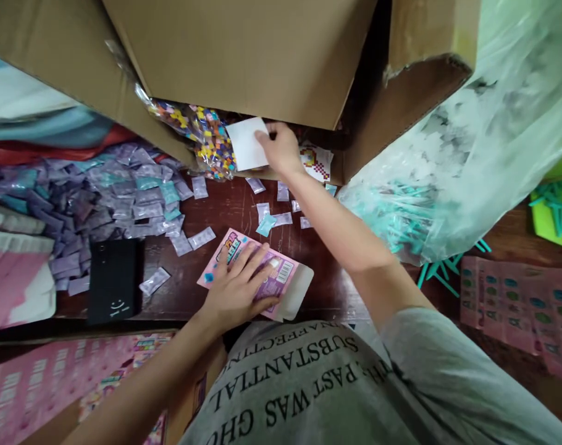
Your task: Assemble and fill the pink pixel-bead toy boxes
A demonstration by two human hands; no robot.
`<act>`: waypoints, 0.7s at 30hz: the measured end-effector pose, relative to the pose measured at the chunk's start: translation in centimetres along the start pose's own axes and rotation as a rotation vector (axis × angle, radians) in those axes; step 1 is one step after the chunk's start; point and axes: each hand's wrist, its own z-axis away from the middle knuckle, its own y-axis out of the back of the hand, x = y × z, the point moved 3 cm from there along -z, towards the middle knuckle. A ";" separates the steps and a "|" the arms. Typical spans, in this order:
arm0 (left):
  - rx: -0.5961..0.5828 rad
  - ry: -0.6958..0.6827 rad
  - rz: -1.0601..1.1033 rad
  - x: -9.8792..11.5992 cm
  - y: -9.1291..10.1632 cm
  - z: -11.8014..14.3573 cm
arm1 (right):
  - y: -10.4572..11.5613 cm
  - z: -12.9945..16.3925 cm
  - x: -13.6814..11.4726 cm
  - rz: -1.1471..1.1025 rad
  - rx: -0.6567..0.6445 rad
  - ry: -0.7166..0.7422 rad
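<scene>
**White card pinched at the box mouth, pink carton pressed flat**

A small white paper card [246,143] is held by the right hand [281,148] at the opening of a large brown cardboard box [244,55] lying on its side; the fingers [265,141] are closed on the card's right edge, and the card is raised just in front of a clear plastic bag of multicoloured beads [202,136] that spills from the box. A flat pink printed cardboard carton with a barcode and an open white flap [281,278] is lain on the dark brown wooden counter [327,272], near the person's body. It is pressed down by the left hand [237,287], whose fingers [251,259] are spread flat on top and are closed on nothing. A heap of small purple and teal sachets [100,198] is spread to the left, with a few scattered between the two hands. A black rectangular object [114,278] is seen beside the heap. A clear plastic bag of teal plastic pieces [424,204] is seen to the right.
</scene>
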 end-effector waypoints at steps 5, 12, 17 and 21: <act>0.085 0.118 -0.044 1.5 -0.5 1.7 | -0.6 0.4 0.2 -0.039 0.021 -0.102; 0.055 0.134 0.010 1.8 1.3 5.4 | 12.4 17.4 1.0 -0.240 0.042 -0.368; -0.126 0.010 -0.027 -1.2 2.5 4.7 | 15.6 23.1 3.0 -0.245 0.053 -0.556; -0.132 -0.110 -0.054 -2.0 2.6 2.8 | 14.0 21.5 2.6 -0.006 -0.018 -0.447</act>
